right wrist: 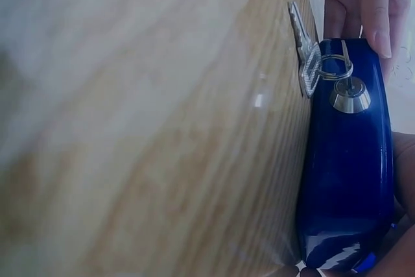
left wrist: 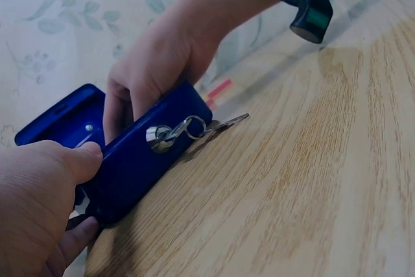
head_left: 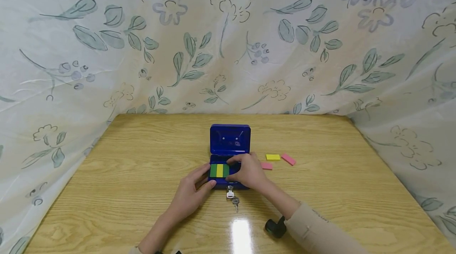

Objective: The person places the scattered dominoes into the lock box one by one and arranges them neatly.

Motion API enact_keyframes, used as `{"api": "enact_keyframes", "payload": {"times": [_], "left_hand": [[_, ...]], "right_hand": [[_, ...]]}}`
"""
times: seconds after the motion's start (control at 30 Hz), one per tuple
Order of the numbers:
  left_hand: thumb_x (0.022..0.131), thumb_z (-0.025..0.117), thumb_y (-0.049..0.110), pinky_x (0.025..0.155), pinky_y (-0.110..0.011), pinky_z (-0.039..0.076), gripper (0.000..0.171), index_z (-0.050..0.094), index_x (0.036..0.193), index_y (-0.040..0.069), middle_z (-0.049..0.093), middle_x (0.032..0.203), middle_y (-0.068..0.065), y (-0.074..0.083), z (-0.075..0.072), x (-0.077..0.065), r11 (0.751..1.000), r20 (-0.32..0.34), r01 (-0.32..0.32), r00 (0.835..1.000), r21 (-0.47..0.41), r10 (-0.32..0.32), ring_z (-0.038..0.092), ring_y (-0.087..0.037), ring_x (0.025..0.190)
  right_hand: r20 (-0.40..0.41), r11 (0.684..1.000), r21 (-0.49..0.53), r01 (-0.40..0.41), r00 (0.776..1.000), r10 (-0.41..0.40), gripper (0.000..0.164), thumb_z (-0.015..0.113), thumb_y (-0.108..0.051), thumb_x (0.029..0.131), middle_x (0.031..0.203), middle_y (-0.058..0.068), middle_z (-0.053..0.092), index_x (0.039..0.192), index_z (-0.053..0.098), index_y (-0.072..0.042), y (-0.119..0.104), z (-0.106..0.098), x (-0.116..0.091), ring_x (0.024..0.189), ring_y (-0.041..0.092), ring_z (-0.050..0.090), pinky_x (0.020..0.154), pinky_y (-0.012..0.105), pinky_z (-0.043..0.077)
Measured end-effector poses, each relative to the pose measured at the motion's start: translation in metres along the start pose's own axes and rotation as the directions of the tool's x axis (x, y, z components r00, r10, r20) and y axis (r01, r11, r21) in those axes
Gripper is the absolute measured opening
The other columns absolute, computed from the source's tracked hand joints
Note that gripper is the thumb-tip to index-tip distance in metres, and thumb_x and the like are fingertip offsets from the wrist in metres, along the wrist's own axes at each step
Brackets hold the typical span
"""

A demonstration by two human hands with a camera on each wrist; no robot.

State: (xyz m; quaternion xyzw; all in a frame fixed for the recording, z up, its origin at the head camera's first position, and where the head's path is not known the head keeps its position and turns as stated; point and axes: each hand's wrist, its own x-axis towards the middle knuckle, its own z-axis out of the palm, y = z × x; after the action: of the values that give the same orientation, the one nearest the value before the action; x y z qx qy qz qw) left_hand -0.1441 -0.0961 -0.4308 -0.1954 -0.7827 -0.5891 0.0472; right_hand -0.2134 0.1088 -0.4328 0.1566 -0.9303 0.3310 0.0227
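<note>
A blue cash box (head_left: pixel 221 185) stands on the table with its lid (head_left: pixel 230 139) raised. Inside its left part, green and yellow blocks (head_left: pixel 219 170) lie side by side. My left hand (head_left: pixel 190 190) holds the box's left side, its thumb at the front corner. My right hand (head_left: pixel 249 170) reaches into the box, thumb and forefinger at the two ends of the rightmost green block (head_left: pixel 226 170); the other fingers are partly hidden. From the front lock (right wrist: pixel 350 96) hangs a ring with a second key (head_left: pixel 236 203).
Right of the box lie a yellow block (head_left: pixel 272 157), a pink block (head_left: pixel 288 159) and another pink block (head_left: pixel 266 166) partly behind the right hand. A black wrist device (head_left: pixel 275 228) sits by the right sleeve. Floral cloth (head_left: pixel 228 48) encloses the wooden table (head_left: pixel 142 139).
</note>
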Motion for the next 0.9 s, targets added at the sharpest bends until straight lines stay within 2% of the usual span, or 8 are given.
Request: {"api": "enact_keyframes", "payload": {"times": [0.43,0.57,0.73,0.9], "left_hand": [[0.092,0.064,-0.007,0.100,-0.045,0.046,0.050,0.046,0.138,-0.013,0.045,0.142,-0.028,-0.001,0.000,0.001,1.000,-0.002,0.002,1.000,-0.002,-0.002,0.046,-0.041,0.128],[0.092,0.065,-0.006,0.100,-0.045,0.046,0.051,0.046,0.139,-0.011,0.044,0.143,-0.027,-0.014,0.001,0.001,1.000,-0.004,0.000,1.000,-0.007,0.000,0.045,-0.040,0.130],[0.093,0.067,0.000,0.100,-0.039,0.047,0.052,0.048,0.141,-0.005,0.046,0.144,-0.021,-0.034,0.002,0.003,1.000,0.003,-0.010,1.000,0.011,0.010,0.047,-0.035,0.130],[0.095,0.067,0.007,0.100,-0.032,0.047,0.053,0.048,0.143,-0.002,0.046,0.145,-0.017,-0.039,0.001,0.003,1.000,0.015,-0.025,1.000,0.004,0.025,0.047,-0.031,0.131]], "right_hand": [[-0.004,1.000,-0.012,0.005,1.000,-0.006,0.043,0.095,-0.025,0.065,0.101,0.001,0.071,0.103,0.077,-0.014,0.000,0.001,0.000,0.103,0.034,0.051,0.093,0.053,0.047],[-0.002,1.000,-0.018,0.008,1.000,-0.008,0.043,0.094,-0.025,0.066,0.102,0.001,0.071,0.104,0.077,-0.014,0.001,0.001,0.000,0.105,0.034,0.051,0.095,0.053,0.046],[0.005,1.000,-0.012,-0.002,1.000,0.002,0.044,0.094,-0.025,0.066,0.105,0.002,0.071,0.105,0.077,-0.014,0.000,0.001,-0.001,0.106,0.034,0.050,0.096,0.054,0.045],[0.006,1.000,-0.004,-0.010,1.000,0.010,0.044,0.094,-0.025,0.066,0.105,0.002,0.071,0.106,0.077,-0.015,0.000,0.000,-0.002,0.106,0.033,0.049,0.096,0.054,0.045]]}}
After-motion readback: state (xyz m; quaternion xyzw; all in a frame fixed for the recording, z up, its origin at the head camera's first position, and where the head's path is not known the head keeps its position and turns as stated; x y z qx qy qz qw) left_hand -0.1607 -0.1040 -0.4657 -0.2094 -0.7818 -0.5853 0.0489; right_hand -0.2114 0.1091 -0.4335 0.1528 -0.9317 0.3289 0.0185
